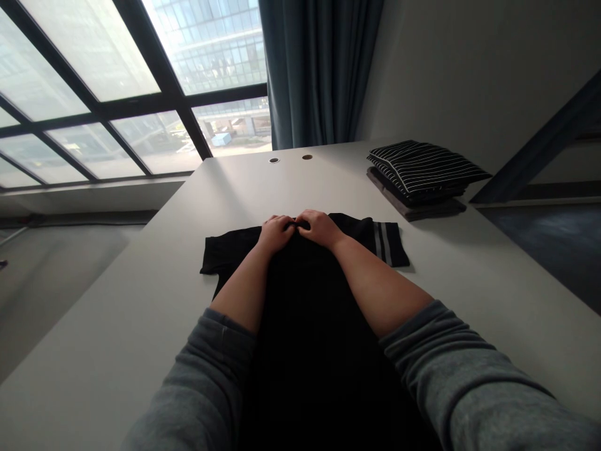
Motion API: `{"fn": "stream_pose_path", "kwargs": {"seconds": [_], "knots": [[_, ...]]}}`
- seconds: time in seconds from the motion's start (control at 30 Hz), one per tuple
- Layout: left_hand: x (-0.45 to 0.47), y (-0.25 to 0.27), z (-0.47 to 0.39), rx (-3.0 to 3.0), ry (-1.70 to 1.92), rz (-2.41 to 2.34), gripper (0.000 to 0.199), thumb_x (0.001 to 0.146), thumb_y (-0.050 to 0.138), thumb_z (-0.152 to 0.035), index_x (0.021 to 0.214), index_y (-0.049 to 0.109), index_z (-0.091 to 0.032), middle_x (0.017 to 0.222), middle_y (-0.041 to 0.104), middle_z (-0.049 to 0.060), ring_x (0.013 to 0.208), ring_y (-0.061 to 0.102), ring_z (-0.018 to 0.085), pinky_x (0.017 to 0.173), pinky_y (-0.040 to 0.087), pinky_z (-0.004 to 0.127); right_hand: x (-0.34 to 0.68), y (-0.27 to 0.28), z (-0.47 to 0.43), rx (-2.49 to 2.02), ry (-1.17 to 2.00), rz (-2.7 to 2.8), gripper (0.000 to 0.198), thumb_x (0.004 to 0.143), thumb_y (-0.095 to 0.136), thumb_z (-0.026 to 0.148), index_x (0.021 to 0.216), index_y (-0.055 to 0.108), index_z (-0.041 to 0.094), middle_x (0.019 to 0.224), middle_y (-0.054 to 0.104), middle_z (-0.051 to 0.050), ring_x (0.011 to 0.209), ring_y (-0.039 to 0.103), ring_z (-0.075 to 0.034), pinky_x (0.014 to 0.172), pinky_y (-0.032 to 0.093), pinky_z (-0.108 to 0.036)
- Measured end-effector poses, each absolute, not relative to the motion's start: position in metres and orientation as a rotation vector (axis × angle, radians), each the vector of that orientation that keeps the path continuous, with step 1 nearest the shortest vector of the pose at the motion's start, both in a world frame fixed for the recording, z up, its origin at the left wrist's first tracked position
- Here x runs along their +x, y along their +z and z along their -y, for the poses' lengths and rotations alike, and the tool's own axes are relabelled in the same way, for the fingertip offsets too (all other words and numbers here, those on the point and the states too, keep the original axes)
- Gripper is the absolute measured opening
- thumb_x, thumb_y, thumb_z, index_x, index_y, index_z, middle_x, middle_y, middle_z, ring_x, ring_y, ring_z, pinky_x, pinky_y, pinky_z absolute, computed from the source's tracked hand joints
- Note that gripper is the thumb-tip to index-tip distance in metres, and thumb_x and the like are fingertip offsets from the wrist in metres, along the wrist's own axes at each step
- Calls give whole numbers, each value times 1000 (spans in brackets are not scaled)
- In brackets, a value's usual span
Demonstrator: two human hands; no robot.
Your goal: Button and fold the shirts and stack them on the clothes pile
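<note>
A black short-sleeved shirt [305,300] lies spread on the white table, its collar end away from me. Two grey stripes run across its right sleeve [392,244], while the left sleeve [218,250] looks plain. At the neckline my left hand [277,232] pinches the cloth between thumb and fingers. My right hand [319,227] grips the same neckline just beside it, the two thumbs nearly meeting. Exactly how the collar sits under the fingers is hidden.
On the far right of the white table [159,300] stands a stack of folded clothes [422,172], a black one with white stripes on top. Two round cable holes [307,157] sit near the far edge. Behind are a blue curtain [319,75] and windows [225,44].
</note>
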State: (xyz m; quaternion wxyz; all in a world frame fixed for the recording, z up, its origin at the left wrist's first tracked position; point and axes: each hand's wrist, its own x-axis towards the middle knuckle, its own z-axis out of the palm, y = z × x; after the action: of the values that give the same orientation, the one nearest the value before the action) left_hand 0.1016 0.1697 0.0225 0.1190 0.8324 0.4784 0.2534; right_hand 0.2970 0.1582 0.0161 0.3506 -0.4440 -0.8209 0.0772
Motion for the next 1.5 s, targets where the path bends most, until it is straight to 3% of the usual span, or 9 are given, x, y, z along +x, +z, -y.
{"fn": "stream_pose_path", "kwargs": {"seconds": [0.67,1.0,1.23,1.5], "knots": [[100,19,-169,2378,767,-1304,24,90,66,-32,110,80,-30,110,79,4,115,66,31,110,47,48,312,22,-157,-1186,582,2143,19,84,65,11,100,75,17,95,76,-4,88,69,-17,84,51,-28],[94,15,-175,2308,827,-1186,22,86,71,-29,107,74,-28,111,77,2,110,68,26,106,51,44,315,20,-158,-1185,646,2154,16,93,60,21,99,75,19,94,75,-2,88,66,-17,82,48,-27],[94,16,-172,2226,852,-1129,22,84,73,-31,104,67,-25,108,76,3,107,69,24,101,53,41,308,14,-161,-1246,523,2140,21,100,53,23,94,72,18,95,74,-6,90,65,-18,84,48,-28],[102,25,-168,2360,837,-1167,21,82,75,-27,101,66,-25,108,76,3,109,67,27,107,48,46,307,12,-164,-1298,726,2042,24,98,52,31,88,71,18,80,70,-1,75,61,-16,69,44,-26]]}}
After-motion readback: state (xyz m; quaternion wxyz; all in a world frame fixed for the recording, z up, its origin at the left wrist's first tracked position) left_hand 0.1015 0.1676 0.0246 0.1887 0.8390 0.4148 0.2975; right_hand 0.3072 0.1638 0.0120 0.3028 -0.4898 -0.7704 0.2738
